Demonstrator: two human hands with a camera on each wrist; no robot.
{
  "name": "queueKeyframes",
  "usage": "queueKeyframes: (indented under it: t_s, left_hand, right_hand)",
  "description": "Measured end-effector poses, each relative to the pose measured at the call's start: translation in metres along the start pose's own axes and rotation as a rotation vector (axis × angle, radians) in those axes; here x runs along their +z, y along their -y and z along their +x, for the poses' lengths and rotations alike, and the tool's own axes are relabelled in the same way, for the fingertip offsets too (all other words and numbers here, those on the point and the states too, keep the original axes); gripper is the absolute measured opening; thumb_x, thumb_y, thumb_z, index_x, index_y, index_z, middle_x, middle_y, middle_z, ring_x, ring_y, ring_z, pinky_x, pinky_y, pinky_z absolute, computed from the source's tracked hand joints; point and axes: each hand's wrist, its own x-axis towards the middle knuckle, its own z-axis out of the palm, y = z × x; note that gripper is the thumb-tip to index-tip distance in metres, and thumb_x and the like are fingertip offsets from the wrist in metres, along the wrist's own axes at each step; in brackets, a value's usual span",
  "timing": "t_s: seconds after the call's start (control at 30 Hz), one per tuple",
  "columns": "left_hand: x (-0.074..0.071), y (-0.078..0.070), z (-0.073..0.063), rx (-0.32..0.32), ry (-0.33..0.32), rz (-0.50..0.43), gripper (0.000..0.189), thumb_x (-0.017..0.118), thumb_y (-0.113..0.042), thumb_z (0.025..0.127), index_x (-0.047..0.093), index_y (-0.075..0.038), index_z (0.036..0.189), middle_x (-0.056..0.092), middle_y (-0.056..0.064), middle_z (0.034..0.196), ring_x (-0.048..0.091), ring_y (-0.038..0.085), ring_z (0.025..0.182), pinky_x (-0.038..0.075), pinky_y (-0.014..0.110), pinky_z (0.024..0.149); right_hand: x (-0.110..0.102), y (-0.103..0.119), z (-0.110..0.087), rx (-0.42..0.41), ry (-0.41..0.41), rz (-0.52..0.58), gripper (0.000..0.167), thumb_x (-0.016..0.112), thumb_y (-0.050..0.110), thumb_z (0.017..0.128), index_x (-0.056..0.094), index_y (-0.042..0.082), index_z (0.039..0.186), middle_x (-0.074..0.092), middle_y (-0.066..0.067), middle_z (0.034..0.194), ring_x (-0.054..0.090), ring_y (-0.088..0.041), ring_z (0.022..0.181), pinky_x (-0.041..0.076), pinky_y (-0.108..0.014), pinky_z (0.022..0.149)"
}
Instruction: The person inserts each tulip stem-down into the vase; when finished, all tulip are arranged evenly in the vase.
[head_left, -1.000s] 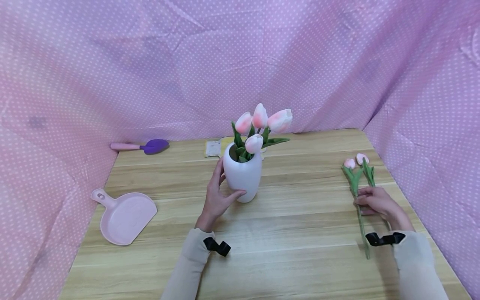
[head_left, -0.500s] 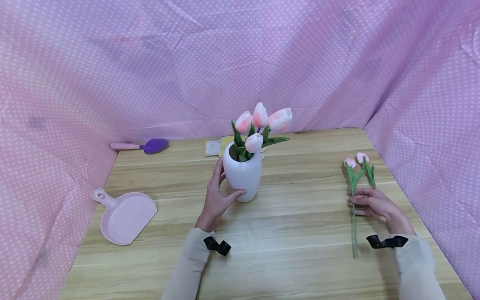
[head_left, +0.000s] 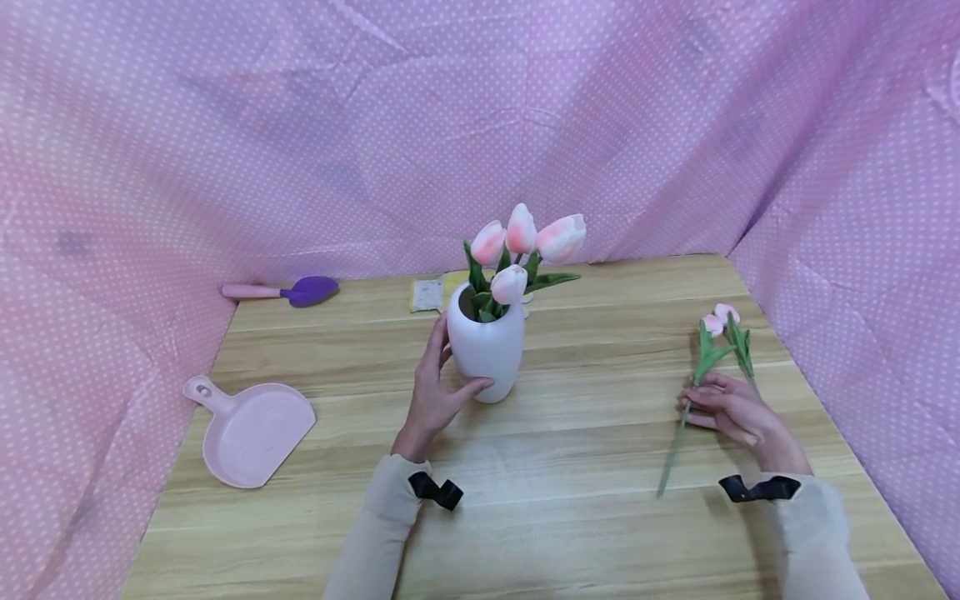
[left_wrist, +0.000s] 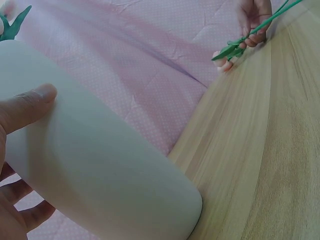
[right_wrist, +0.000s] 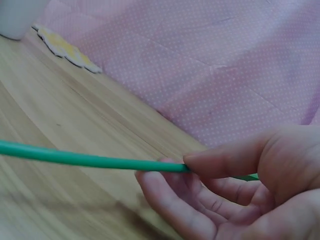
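Note:
A white vase (head_left: pixel 489 358) stands left of the table's right half, holding several pink-and-white tulips (head_left: pixel 521 230). My left hand (head_left: pixel 437 392) grips its left side, the thumb across the front in the left wrist view. At the right, my right hand (head_left: pixel 738 417) pinches the green stem of a tulip (head_left: pixel 673 454) between thumb and fingers. That stem slants down toward me, its bloom pointing away. Just beyond the hand lies a second tulip (head_left: pixel 739 342), its lower stem hidden behind the hand. In the right wrist view the pinched stem (right_wrist: pixel 95 160) runs off to the left.
A pink dustpan (head_left: pixel 258 435) lies at the left of the wooden table (head_left: pixel 585 492). Near the back edge are a purple trowel (head_left: pixel 311 292) with a pink handle and a flat yellow-and-white piece (head_left: pixel 427 296), partly behind the vase. Pink dotted cloth (head_left: pixel 480 125) walls the table.
My right hand has moved slightly left with the pinched tulip, and the stem's lower end has swung left. The second tulip has stayed about in place. My left hand and the vase have not moved.

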Motion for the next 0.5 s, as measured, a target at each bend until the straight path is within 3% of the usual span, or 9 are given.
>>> queueKeyframes:
  t_s: [0.5]
  left_hand:
    - [0.000, 0.000, 0.000, -0.007, 0.001, 0.000, 0.110, 0.088, -0.001, 0.072, 0.023, -0.016, 0.160, 0.039, 0.012, 0.160, 0.048, 0.038, 0.139, 0.045, 0.056, 0.114]
  right_hand:
    - [0.019, -0.021, 0.013, -0.130, -0.040, 0.193, 0.031, 0.028, -0.013, 0.103, 0.056, 0.000, 0.110, 0.071, -0.014, 0.107, 0.072, -0.026, 0.105, 0.061, -0.042, 0.094]
